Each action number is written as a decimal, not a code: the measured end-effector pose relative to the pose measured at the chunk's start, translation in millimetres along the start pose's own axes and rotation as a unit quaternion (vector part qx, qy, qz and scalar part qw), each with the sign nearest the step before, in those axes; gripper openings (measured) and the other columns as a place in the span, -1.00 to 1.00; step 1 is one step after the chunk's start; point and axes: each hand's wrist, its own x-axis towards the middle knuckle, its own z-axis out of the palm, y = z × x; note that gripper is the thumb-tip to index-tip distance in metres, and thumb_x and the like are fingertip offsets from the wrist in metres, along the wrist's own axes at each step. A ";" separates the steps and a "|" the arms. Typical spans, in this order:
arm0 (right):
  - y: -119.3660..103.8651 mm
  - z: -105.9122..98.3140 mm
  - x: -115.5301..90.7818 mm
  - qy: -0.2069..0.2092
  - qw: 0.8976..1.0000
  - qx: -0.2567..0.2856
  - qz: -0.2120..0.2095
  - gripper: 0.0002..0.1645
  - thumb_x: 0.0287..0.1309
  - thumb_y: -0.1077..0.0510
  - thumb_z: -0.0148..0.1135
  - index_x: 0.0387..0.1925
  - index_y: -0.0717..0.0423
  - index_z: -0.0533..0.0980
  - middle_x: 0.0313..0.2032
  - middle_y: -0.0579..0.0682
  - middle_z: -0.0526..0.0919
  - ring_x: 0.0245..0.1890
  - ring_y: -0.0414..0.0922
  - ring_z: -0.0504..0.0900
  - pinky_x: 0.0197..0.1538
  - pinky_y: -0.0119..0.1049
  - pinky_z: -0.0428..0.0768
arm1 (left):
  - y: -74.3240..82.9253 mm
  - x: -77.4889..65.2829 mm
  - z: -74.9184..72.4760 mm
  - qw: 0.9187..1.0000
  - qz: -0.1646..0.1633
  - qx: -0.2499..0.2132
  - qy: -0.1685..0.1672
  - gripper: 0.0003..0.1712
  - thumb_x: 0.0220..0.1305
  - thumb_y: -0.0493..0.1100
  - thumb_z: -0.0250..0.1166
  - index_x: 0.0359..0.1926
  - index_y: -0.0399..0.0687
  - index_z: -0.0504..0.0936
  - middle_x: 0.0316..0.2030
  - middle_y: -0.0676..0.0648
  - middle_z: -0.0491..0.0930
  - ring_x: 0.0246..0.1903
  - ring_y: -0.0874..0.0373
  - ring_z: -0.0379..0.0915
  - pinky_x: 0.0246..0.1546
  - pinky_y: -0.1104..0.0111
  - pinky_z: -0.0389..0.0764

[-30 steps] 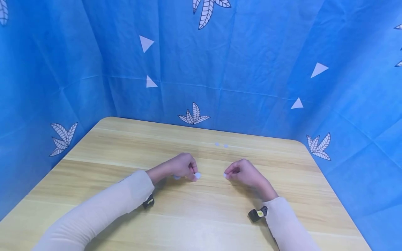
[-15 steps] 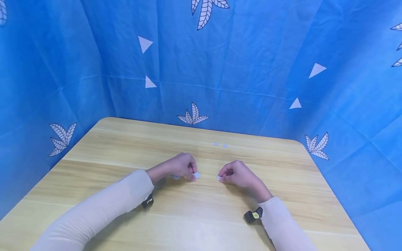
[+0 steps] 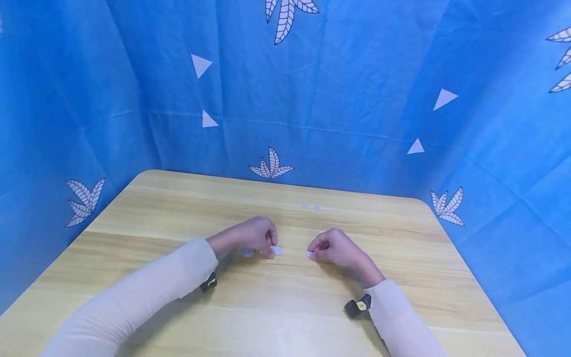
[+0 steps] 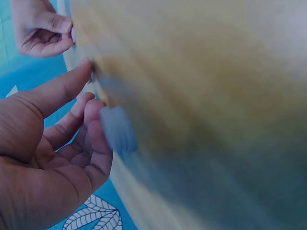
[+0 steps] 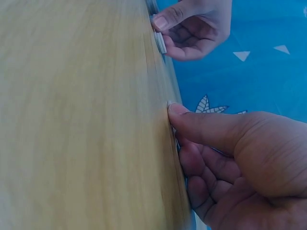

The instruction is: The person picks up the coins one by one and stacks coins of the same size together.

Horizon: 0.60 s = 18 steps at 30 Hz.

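Observation:
Thumb and fingers of my left hand (image 3: 260,235) hold a short stack of small whitish discs (image 3: 277,250), coin-like, on the table. In the right wrist view that stack (image 5: 160,43) shows its layered edge by the left fingertips. A second stack of discs (image 3: 248,252) stands beside the left hand; in the left wrist view it appears as a blurred bluish-grey stack (image 4: 118,129) close to the curled fingers. My right hand (image 3: 336,248) pinches a small whitish disc (image 3: 309,254) between thumb and forefinger, low over the table, a short way right of the held stack.
Two flat pale discs (image 3: 305,205) lie side by side toward the back of the wooden table (image 3: 276,307). Blue cloth (image 3: 357,74) with leaf and triangle prints hangs around the back and sides. Black wrist cameras (image 3: 355,307) sit below both sleeves.
The right hand has moved left with its disc, closer to the left hand, then slowed. The left hand stays at its stack. The head view has shifted slightly.

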 end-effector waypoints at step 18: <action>2.2 -1.9 1.1 0.002 1.000 -0.010 -0.001 -0.91 0.17 0.17 0.49 -0.25 0.01 0.76 -0.36 -0.19 0.75 -0.32 -0.19 0.65 -0.17 -0.29 0.62 | 16.4 56.8 -33.3 0.996 0.071 0.038 0.027 -0.81 0.21 -0.20 0.51 -0.19 -0.15 0.71 -0.35 0.00 0.66 -0.30 0.16 0.55 -0.16 0.35 0.60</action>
